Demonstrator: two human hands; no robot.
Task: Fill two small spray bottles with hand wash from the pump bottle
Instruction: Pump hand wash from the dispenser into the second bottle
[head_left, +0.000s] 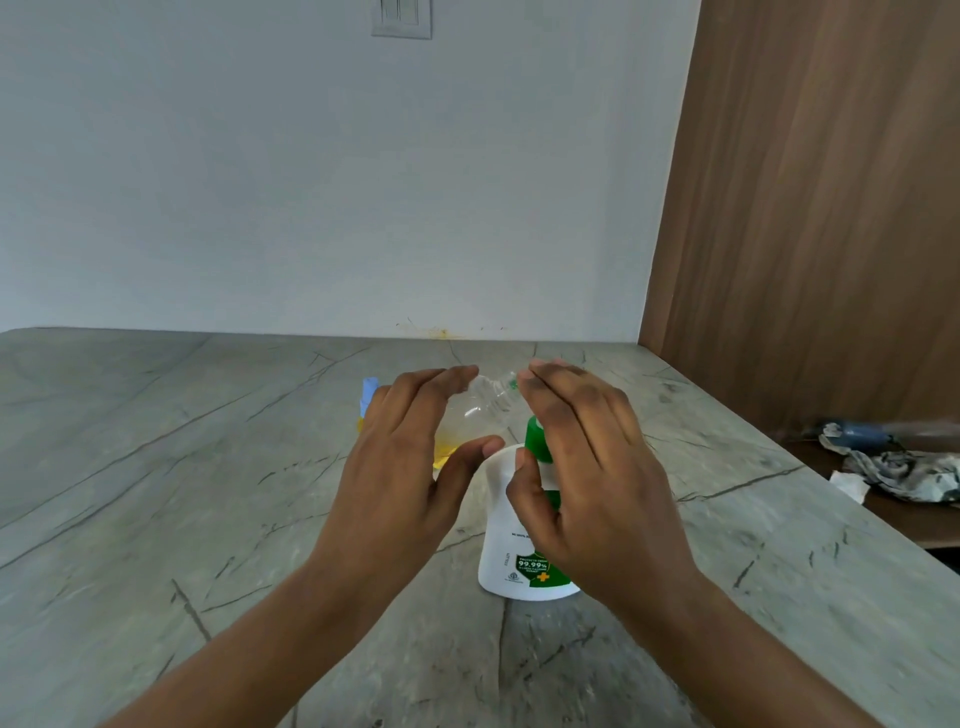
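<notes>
**Both Hands Raised Over a Tilted Spray Bottle Behind the Pump Bottle**

The white hand wash pump bottle (501, 525) stood upright near the middle of the grey veined stone counter (208, 493). Its green pump head (535, 439) rose between the two hands, and its green label (535, 569) read "99.99%".

Just behind it a small clear spray bottle (480, 410) was tilted, with its neck pointing up and to the right. A little yellow liquid was pooled at its lower end, and it was blurred.

The left hand (410, 457) was at that bottle's lower end, its fingers nearly straight above it and its thumb spread below. Whether this hand actually held the bottle could not be told.

The right hand (587, 467) was released. Its fingers were straight and slightly spread, with the tips close to the clear bottle's neck. The hand covered the right side of the pump bottle, and the thumb lay by the green pump head.

A second small bottle with a pale blue cap (369, 391) showed just past the left hand, mostly hidden by it.

Further back, a yellow stain (439, 332) marked the foot of the pale wall (311, 182), and a switch plate (401, 18) sat at the top edge. A brown wooden panel (810, 208) closed off the right side. Beside it, crumpled cloth (904, 473) lay on a lower wooden surface (893, 519).
</notes>
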